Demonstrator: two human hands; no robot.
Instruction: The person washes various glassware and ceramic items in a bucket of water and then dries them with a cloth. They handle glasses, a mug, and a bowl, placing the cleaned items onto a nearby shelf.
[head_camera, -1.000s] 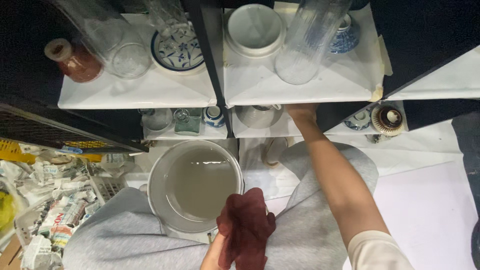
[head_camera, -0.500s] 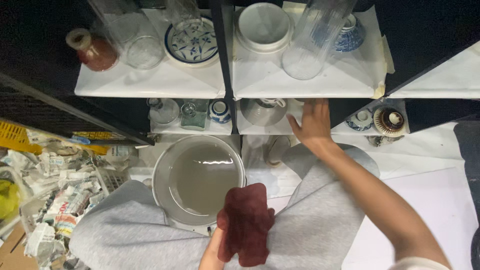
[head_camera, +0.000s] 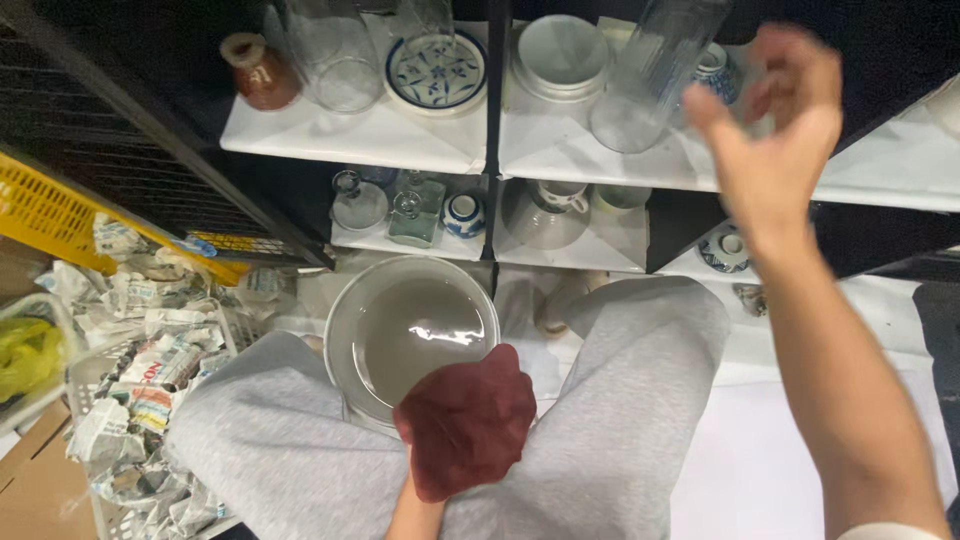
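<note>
A: What is hard to make out nearest the camera?

B: The left hand (head_camera: 418, 505) is almost wholly hidden under a dark red cloth (head_camera: 462, 420) bunched over it, so whether its fingers are closed cannot be told. The cloth sits between grey-clad knees (head_camera: 620, 400), overlapping the near rim of a round grey basin (head_camera: 345, 335).

A: And the basin's contents?

B: Cloudy water, with a glint of light on it. To the left, a basket (head_camera: 85, 385) holds crumpled newspaper.

A: The other hand?

B: The right hand (head_camera: 775, 125) is raised and blurred, fingers spread apart, gripping nothing, in front of the upper shelf (head_camera: 400, 140). There stand a tall clear glass vase (head_camera: 645, 80), a white plate (head_camera: 560, 50) and a blue-patterned dish (head_camera: 435, 70), the far items cut off at the top.
</note>
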